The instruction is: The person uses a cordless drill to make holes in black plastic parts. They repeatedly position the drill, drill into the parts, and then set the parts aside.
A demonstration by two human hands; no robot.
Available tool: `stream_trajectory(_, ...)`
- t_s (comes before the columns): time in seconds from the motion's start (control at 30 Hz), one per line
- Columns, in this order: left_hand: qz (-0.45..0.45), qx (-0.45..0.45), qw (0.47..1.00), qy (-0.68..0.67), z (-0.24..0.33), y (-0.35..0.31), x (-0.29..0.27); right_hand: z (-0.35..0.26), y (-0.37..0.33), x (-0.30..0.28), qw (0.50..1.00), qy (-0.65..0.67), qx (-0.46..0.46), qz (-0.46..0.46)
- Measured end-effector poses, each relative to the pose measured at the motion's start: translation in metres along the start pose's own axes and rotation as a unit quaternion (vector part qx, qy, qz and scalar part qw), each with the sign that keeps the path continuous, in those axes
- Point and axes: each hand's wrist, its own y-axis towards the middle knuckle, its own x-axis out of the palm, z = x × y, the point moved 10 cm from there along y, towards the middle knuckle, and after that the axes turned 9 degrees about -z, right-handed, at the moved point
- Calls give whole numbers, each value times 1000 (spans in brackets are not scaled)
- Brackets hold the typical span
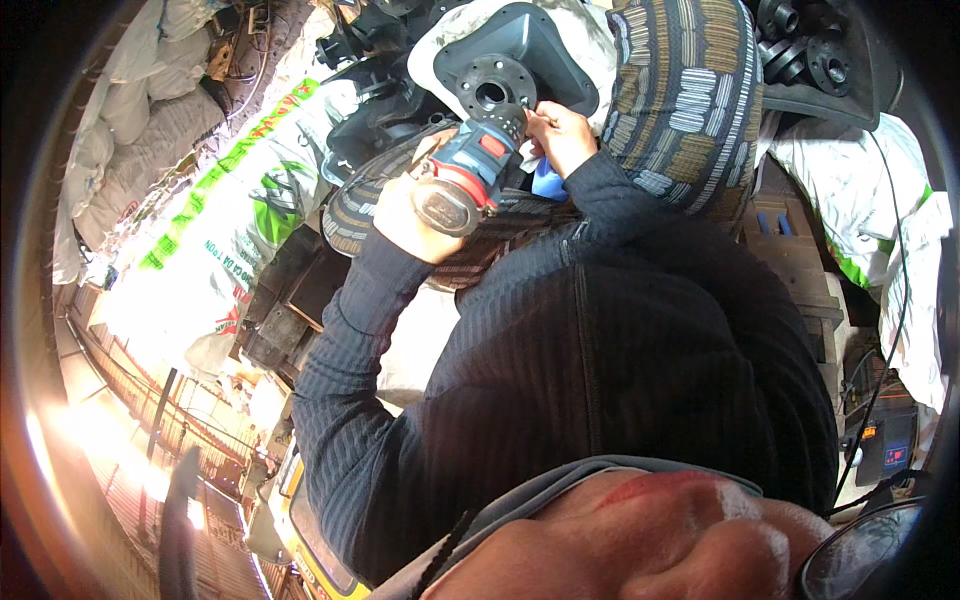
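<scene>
A cordless drill (476, 160), blue-grey and red, is held in my left hand (412, 215), with my fingers closed around its body. Its front end reaches the round flange (480, 78) of a black part with a wide, square-cornered base (558, 45). Bolt holes ring the flange around a larger central opening. My right hand (566, 138) pinches at the flange's edge, beside the drill's front; whatever sits between those fingertips is too small to make out. Something blue (548, 180) shows just below my right hand. The black part rests against white material (440, 40) above my lap.
Patterned cloth (685, 100) covers my legs. More black flanged parts (826, 66) fill a dark bin at upper right; others (375, 120) are piled left of the work. White and green sacks (200, 250) lie at left. A dark cable (903, 270) hangs down the right side.
</scene>
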Motion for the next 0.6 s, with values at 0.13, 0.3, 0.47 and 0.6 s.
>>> stream_trajectory(0.13, -37, -23, 998, -38, -4, 8, 11, -5, 0, -2, 999, -40, -20, -5)
stream_trajectory(0.3, 43, 18, 996, 72, 12, 16, 1, -11, 0, -6, 995, -95, -36, 1)
stream_trajectory(0.47, 55, -56, 982, -173, -8, 13, -1, -12, 5, -8, 990, -138, -30, 10)
stream_trajectory(0.6, 44, -123, 976, -171, -11, -23, 13, -13, -4, -15, 997, -57, -58, 10)
